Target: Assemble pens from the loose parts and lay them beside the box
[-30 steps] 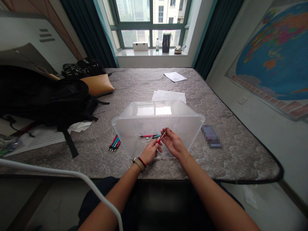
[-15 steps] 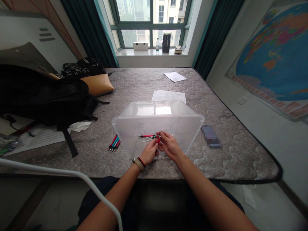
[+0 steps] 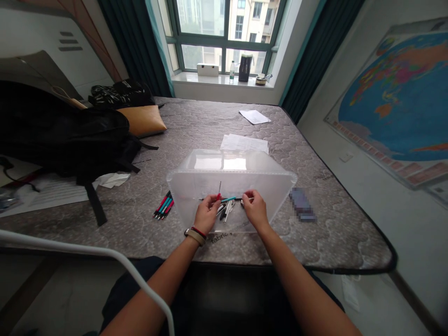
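Note:
My left hand (image 3: 206, 213) is closed around a red pen barrel (image 3: 219, 196), with a thin refill standing up out of it. My right hand (image 3: 255, 208) pinches at a small dark-and-white pen part (image 3: 242, 201); its exact shape is partly hidden by the fingers. Both hands are inside a translucent plastic bin (image 3: 185, 186) lying with its opening toward me. Between them lie a teal pen barrel (image 3: 229, 199) and several loose white and black pen parts (image 3: 228, 211). A row of red, teal and black pens (image 3: 163, 205) rests outside, left of the bin.
The bin lies on a grey quilted mattress (image 3: 336, 233). A blurred-out phone-like object (image 3: 303, 204) is to its right, paper sheets (image 3: 245, 142) behind it. At left are a black backpack (image 3: 70, 130) and a tan pouch (image 3: 145, 120). A white tube (image 3: 105, 252) crosses the lower left.
My hands have moved apart: the left keeps the red barrel, the right has gone rightward to a part in the bin. The view has shifted slightly.

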A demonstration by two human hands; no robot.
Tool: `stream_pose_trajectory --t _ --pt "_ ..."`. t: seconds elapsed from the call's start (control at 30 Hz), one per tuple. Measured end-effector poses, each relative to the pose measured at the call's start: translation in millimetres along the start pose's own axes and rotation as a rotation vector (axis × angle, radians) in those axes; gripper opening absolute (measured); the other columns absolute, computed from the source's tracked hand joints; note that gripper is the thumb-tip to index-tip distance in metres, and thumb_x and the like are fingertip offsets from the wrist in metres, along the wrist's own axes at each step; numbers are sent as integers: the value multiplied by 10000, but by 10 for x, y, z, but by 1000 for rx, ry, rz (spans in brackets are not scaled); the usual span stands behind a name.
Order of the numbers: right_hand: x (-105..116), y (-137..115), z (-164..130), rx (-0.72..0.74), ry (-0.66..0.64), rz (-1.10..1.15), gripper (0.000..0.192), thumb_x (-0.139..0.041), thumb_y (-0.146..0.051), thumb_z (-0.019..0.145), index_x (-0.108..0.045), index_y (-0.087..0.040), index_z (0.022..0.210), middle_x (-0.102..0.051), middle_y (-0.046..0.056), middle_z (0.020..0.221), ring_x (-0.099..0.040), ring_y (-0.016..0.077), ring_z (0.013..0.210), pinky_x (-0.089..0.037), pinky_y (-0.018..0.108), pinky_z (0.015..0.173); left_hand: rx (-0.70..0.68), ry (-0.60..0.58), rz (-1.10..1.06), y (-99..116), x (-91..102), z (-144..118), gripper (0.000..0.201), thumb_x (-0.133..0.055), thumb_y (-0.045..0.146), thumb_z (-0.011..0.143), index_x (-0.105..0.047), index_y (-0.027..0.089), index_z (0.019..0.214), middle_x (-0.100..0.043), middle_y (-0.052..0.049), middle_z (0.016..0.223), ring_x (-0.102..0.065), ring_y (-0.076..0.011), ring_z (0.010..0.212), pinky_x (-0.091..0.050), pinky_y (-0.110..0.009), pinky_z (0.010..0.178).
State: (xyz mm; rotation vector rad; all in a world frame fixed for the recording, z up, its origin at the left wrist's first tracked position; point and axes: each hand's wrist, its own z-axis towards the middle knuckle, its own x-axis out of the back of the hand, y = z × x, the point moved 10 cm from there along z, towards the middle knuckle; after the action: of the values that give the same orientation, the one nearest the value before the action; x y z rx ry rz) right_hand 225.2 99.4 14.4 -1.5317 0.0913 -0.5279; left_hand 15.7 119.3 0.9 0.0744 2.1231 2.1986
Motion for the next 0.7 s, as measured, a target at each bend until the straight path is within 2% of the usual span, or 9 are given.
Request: stream_pose_trajectory --t 0.1,0.23,0.37,0.53,0.7 --pt "-73 -114 -94 153 -43 -552 153 -555 -225 861 -620 -200 996 -620 101 1025 -615 223 907 -445 311 818 -4 76 24 -13 139 30 286 -710 368 768 -664 150 948 -725 -100 1000 -678 -209 944 -500 -371 916" --pt "-182 76 -162 59 -174 -897 248 -599 -177 842 -615 -204 1088 -592 121 1101 -634 216 858 -433 294 735 13 87 16 -45 174 29 277 -736 367 743 -659 150 897 -733 -98 957 -689 -207 903 -522 -374 884" --pt "-242 181 -138 36 -242 -969 225 -561 -131 849 -631 -210 1047 -619 117 1067 -637 217 853 -418 290 703 19 67 38 -65 152 22 269 -755 361 724 -660 157 872 -734 -89 929 -694 -209 878 -530 -378 871" --pt "-265 153 -86 77 -220 -966 213 -535 -123 849 -628 -214 1017 -660 96 1010 -635 216 880 -410 279 699 1 58 84 -48 148 20 263 -748 365 734 -671 157 875 -729 -83 920 -691 -201 852 -534 -372 857" --pt "-233 176 -82 29 -214 -964 176 -558 -154 829 -634 -208 978 -684 105 956 -644 229 833 -410 289 672 -11 53 119 -13 134 3 244 -733 357 748 -676 150 866 -723 -76 897 -684 -189 818 -541 -349 819"
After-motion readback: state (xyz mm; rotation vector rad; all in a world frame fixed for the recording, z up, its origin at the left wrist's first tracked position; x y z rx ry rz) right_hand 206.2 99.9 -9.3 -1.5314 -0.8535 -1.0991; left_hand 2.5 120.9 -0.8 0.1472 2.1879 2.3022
